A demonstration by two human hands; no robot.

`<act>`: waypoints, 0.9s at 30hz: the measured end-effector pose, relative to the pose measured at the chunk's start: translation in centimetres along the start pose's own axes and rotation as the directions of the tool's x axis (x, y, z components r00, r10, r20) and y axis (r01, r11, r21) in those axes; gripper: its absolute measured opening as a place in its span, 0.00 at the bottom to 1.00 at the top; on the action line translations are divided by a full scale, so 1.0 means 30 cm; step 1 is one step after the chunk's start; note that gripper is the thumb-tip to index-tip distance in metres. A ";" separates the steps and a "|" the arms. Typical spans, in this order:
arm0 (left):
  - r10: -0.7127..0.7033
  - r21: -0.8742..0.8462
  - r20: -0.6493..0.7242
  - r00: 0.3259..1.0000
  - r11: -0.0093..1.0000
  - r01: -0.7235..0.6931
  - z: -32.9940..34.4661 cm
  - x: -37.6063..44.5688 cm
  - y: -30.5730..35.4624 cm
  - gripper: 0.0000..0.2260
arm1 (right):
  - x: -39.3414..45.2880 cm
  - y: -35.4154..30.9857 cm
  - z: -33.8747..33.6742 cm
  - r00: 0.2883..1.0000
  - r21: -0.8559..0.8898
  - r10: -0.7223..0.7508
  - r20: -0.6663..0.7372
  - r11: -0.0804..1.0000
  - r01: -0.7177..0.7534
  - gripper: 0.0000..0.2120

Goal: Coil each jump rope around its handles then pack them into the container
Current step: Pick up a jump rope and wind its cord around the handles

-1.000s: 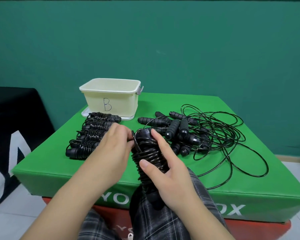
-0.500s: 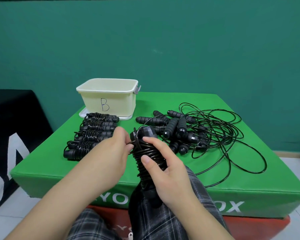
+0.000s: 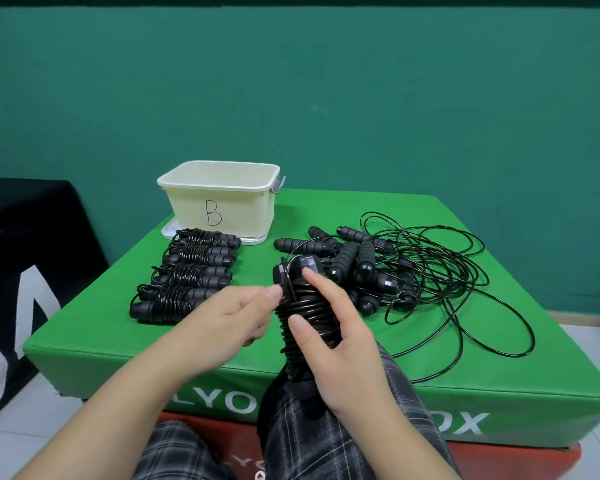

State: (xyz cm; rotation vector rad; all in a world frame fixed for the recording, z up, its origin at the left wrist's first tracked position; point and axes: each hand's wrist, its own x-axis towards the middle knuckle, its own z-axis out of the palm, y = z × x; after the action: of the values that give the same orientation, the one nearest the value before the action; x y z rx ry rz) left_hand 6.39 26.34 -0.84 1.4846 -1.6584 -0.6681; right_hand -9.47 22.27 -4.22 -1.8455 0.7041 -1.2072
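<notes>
Gripping one coiled rope (image 3: 305,306): right hand (image 3: 340,344); left hand (image 3: 229,317) pinches cord; four coiled bundles (image 3: 184,275); one container (image 3: 219,199).

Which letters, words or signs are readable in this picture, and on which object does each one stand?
"B": handwritten on the front wall of the container.
"LYO" and "OX": white print on the front side of the green box; the middle is hidden behind the person's leg and right hand.
Large white letters on the black cover, at the left: cut off, unreadable.

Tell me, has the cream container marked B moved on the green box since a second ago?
No. The cream container sits at the same far left spot on the green box, behind the coiled ropes; only the camera shifted.
</notes>
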 end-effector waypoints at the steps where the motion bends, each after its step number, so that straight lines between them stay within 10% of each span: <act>1: 0.010 0.029 -0.042 0.999 1.000 -0.009 0.011 -0.005 -0.002 0.21 | 0.001 -0.001 -0.001 1.000 -0.021 0.019 -0.002 1.000 -0.019 0.30; 17: 0.252 0.348 -0.285 0.925 0.926 -0.145 0.064 -0.089 0.016 0.21 | 0.057 -0.036 0.054 0.942 -0.426 0.294 0.163 0.882 -0.202 0.36; 27: 0.007 -0.199 -0.416 0.909 0.975 -0.099 0.080 -0.064 -0.008 0.21 | 0.036 -0.011 0.048 0.972 -0.217 0.233 0.013 0.950 -0.225 0.32</act>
State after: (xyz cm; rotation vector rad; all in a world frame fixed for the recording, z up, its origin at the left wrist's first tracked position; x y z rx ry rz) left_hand 4.53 27.88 -2.77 1.3099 -1.2528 -0.4469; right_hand -7.70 22.04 -3.75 -1.8929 1.0304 -0.9738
